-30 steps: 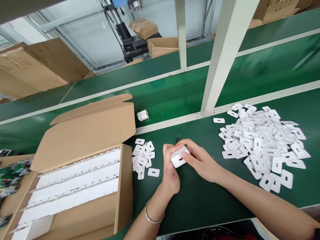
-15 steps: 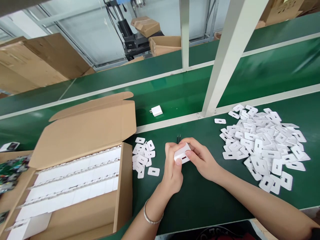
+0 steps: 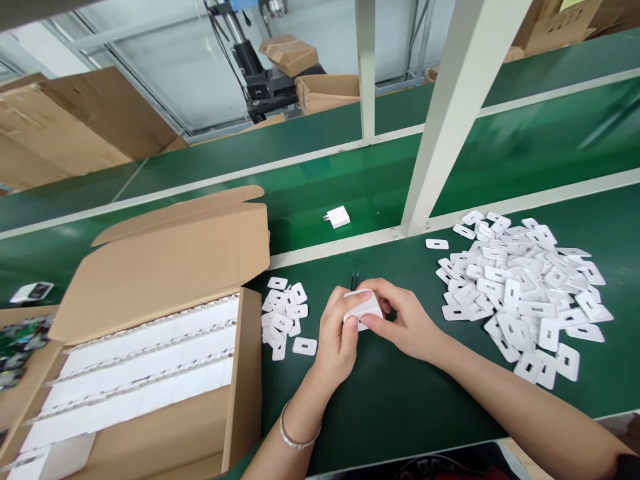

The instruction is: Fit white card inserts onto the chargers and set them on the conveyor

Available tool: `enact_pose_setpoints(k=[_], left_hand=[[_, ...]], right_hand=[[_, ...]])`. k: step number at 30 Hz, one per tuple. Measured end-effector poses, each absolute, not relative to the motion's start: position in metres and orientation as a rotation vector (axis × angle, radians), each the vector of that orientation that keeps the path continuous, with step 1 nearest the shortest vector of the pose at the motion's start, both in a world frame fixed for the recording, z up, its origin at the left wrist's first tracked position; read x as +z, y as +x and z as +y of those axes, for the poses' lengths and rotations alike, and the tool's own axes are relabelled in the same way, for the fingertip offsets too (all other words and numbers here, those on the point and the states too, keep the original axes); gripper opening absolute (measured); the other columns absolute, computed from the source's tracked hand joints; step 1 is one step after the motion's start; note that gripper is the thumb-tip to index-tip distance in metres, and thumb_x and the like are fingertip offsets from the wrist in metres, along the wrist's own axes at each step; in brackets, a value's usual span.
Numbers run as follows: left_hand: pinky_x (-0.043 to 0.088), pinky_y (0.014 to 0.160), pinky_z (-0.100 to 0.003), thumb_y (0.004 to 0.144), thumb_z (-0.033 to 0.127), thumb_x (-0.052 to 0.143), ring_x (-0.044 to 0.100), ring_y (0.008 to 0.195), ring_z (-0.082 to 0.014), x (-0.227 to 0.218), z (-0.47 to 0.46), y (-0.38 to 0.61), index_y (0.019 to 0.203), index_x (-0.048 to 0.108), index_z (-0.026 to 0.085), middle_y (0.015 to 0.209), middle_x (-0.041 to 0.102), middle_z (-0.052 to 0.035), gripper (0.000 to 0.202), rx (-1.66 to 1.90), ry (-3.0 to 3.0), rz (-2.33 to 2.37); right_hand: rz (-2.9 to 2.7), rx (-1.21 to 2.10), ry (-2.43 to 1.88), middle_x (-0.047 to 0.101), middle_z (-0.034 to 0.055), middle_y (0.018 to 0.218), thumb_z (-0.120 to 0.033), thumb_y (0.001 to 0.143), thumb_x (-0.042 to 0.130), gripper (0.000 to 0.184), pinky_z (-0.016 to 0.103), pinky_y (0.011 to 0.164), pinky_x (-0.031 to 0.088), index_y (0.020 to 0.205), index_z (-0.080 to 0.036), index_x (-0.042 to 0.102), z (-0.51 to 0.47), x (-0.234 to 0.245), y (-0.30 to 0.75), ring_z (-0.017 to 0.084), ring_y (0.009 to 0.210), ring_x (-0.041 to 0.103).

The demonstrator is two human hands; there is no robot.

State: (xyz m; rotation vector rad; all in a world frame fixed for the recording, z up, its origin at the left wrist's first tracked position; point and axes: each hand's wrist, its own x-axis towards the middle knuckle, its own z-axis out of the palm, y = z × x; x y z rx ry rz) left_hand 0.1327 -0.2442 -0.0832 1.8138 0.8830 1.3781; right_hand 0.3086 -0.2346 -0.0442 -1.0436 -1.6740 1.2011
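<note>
Both hands hold a white charger [image 3: 364,306] over the green worktop. My left hand [image 3: 336,337] wraps its left side, its thumb at the near edge. From the right, my right hand [image 3: 407,323] grips it with thumb and fingers. Just beyond the fingers, the dark two-pronged tips of what look like tweezers [image 3: 355,280] stick out; the rest is hidden. A small pile of white faceplates [image 3: 283,323] with rectangular slots lies left of my left hand. Right of my right hand spreads a large heap of the same faceplates [image 3: 525,287].
An open cardboard box [image 3: 245,393] with rows of white pieces stands at the left. Behind the worktop runs a green belt carrying a white plug charger [image 3: 338,217] and another white device [image 3: 33,292]. A slanted pale post [image 3: 445,120] rises at the back.
The charger in my hands has been tilted, and its slotted face no longer shows. My right thumb has shifted to its near edge. The items on the belt have moved right.
</note>
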Motion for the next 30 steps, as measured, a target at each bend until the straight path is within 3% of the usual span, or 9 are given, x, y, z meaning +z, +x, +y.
enact_pose_setpoints(k=[6,10,14,16,19,22,25,27,30], left_hand=[[0.057,0.084,-0.041,0.109,0.070,0.016,0.067,0.099,-0.0250,-0.082,-0.248,0.137,0.148,0.057,0.028,0.116,0.066,-0.0104,0.071,1.278,1.422,0.952],[0.058,0.095,-0.044,0.105,0.075,0.030,0.069,0.114,-0.0284,-0.078,-0.248,0.143,0.150,0.052,0.030,0.140,0.064,-0.0127,0.067,1.186,1.196,0.934],[0.060,0.094,-0.048,0.105,0.074,0.037,0.071,0.112,-0.0287,-0.076,-0.247,0.150,0.154,0.045,0.028,0.130,0.069,-0.0138,0.068,1.154,0.996,0.783],[0.061,0.094,-0.046,0.104,0.071,0.046,0.071,0.113,-0.0275,-0.074,-0.248,0.155,0.153,0.046,0.028,0.134,0.067,-0.0136,0.064,1.151,0.916,0.757],[0.061,0.098,-0.044,0.102,0.065,0.059,0.068,0.120,-0.0257,-0.071,-0.251,0.161,0.146,0.052,0.031,0.144,0.061,-0.0115,0.056,1.163,0.825,0.732],[0.061,0.100,-0.044,0.100,0.067,0.062,0.068,0.122,-0.0264,-0.066,-0.251,0.166,0.141,0.055,0.028,0.140,0.063,-0.0119,0.057,1.175,0.758,0.708],[0.060,0.102,-0.046,0.098,0.067,0.065,0.068,0.121,-0.0273,-0.058,-0.249,0.163,0.142,0.056,0.027,0.140,0.064,-0.0128,0.060,1.161,0.759,0.740],[0.059,0.104,-0.047,0.096,0.065,0.069,0.068,0.123,-0.0276,-0.049,-0.249,0.155,0.146,0.054,0.028,0.142,0.064,-0.0127,0.063,1.169,0.831,0.801],[0.057,0.107,-0.043,0.093,0.058,0.077,0.067,0.127,-0.0269,-0.034,-0.259,0.129,0.151,0.052,0.032,0.147,0.062,-0.0117,0.069,1.271,1.000,0.966]], right_hand=[[-1.667,1.122,-1.006,0.066,0.0045,0.097,-0.069,0.098,0.061,0.051,0.035,0.070,0.047,0.123,-0.026,0.065,-0.239,-0.050,0.306,0.019,0.077,0.055],[-1.726,1.030,-0.970,0.064,0.0091,0.112,-0.070,0.097,0.062,0.056,0.041,0.080,0.052,0.135,-0.029,0.063,-0.235,-0.053,0.308,0.025,0.093,0.058],[-1.769,1.016,-1.024,0.057,0.0088,0.112,-0.055,0.098,0.068,0.046,0.040,0.079,0.053,0.137,-0.030,0.064,-0.230,-0.051,0.312,0.025,0.096,0.057],[-1.760,1.029,-1.043,0.056,0.0096,0.117,-0.051,0.095,0.073,0.048,0.038,0.075,0.053,0.136,-0.029,0.064,-0.228,-0.051,0.313,0.026,0.100,0.058],[-1.739,0.979,-1.043,0.055,0.0084,0.113,-0.051,0.088,0.081,0.050,0.039,0.076,0.054,0.130,-0.028,0.066,-0.226,-0.053,0.311,0.027,0.100,0.058],[-1.713,0.890,-1.066,0.056,0.0070,0.106,-0.057,0.088,0.079,0.048,0.043,0.083,0.055,0.122,-0.026,0.068,-0.228,-0.056,0.307,0.026,0.097,0.057],[-1.716,0.868,-1.097,0.058,0.0082,0.108,-0.062,0.092,0.072,0.048,0.045,0.087,0.055,0.122,-0.026,0.067,-0.233,-0.056,0.303,0.028,0.100,0.058],[-1.754,0.925,-1.043,0.061,0.0106,0.119,-0.064,0.098,0.061,0.052,0.047,0.094,0.055,0.136,-0.027,0.062,-0.234,-0.056,0.301,0.029,0.109,0.059],[-1.744,1.028,-0.980,0.059,0.0137,0.141,-0.059,0.110,0.034,0.059,0.048,0.106,0.053,0.159,-0.027,0.042,-0.217,-0.057,0.291,0.028,0.124,0.060]])
